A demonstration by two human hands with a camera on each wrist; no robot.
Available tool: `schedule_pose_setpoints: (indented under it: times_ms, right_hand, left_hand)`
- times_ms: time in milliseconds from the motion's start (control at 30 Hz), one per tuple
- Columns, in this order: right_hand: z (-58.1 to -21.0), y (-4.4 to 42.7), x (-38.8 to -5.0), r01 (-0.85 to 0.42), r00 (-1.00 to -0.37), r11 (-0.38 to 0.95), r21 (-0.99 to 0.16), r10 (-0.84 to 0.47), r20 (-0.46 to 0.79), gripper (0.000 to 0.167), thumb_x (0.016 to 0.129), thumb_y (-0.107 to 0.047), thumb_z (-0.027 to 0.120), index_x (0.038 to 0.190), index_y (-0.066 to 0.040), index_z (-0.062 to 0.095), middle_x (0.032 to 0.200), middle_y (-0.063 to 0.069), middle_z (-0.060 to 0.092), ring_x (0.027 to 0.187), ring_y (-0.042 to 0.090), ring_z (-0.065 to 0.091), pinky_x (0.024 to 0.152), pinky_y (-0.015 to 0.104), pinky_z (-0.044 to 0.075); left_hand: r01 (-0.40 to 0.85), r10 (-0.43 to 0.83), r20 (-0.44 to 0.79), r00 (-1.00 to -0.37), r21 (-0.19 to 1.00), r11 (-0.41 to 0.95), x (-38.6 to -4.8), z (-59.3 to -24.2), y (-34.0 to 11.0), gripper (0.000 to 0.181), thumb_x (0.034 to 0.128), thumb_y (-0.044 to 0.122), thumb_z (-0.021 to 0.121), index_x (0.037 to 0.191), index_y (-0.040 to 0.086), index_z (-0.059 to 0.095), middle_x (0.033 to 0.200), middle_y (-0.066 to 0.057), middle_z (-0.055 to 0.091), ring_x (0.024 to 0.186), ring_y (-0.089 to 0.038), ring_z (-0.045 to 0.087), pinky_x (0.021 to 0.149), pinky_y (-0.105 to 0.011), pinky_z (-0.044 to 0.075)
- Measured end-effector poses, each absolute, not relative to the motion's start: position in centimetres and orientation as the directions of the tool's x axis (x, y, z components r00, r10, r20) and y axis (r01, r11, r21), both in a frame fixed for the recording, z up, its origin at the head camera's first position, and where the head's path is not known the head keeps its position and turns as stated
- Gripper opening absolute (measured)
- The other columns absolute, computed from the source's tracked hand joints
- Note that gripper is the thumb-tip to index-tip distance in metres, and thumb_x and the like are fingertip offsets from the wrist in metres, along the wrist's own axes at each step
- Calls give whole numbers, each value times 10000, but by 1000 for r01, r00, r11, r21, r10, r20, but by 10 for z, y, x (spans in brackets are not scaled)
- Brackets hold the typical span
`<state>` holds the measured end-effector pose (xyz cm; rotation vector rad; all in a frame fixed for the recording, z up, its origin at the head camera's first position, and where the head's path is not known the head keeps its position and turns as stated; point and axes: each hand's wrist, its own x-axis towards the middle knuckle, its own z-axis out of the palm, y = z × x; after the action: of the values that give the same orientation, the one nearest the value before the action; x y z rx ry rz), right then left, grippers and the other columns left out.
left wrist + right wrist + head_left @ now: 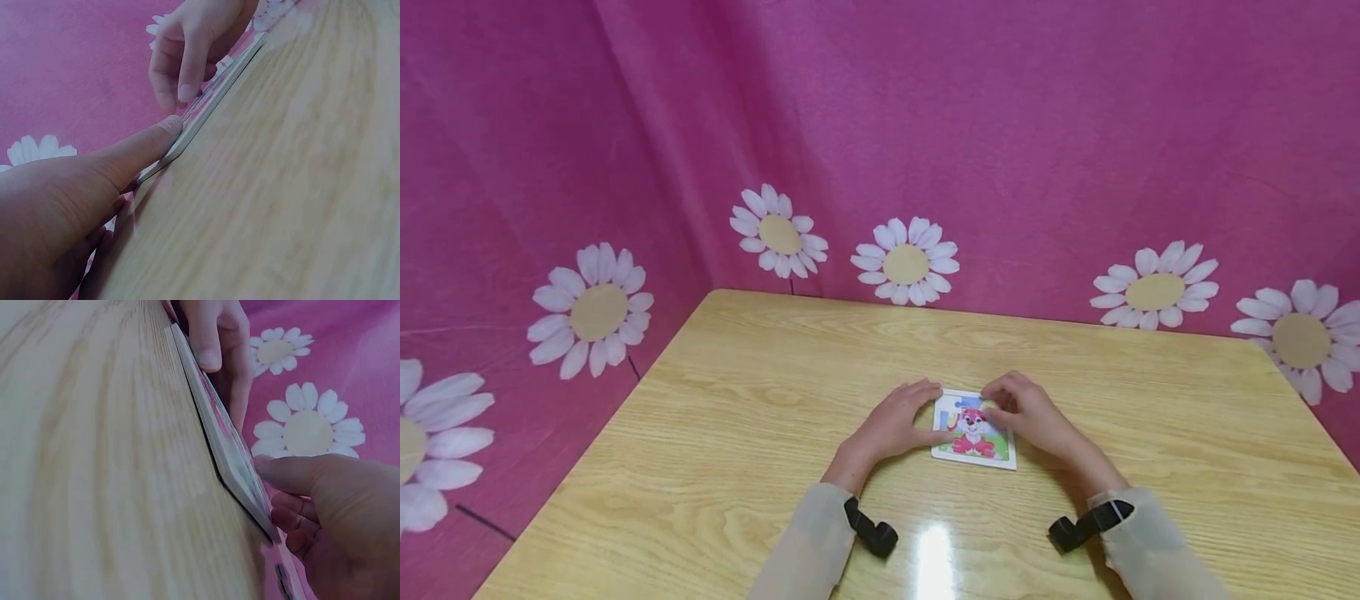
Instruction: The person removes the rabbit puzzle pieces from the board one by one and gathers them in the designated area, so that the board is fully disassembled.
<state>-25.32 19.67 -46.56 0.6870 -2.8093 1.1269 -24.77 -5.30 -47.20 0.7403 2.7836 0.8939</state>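
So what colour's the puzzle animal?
The animal: reddish pink and white, clearest in the head view.

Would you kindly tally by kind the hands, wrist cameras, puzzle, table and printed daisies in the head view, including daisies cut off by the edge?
Hands: 2 (left hand, right hand)
Wrist cameras: 2
Puzzle: 1
Table: 1
Printed daisies: 6
Total: 12

Rests the left hand (891,423) at the left edge of a small picture puzzle (973,446) on a wooden table (737,433); holds the right hand (1032,414), curled, over its far right corner. Faces a pink curtain (1000,125) with white daisies (906,264).
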Motion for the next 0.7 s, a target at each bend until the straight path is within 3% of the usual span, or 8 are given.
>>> schedule_pose_setpoints:
  times_ms: [700]
  right_hand:
    - [-459, 185, -258, -408, -887, 656, -635, -449, 107, 108, 915, -22, 639, 1011, 24, 618, 921, 102, 535, 834, 148, 483, 694, 186, 419]
  left_hand:
    - [426, 496, 28, -868, 557, 713, -248, -473, -51, 747, 837, 527, 712, 1454, 179, 476, 1550, 5, 424, 1475, -197, 338, 1219, -411, 301]
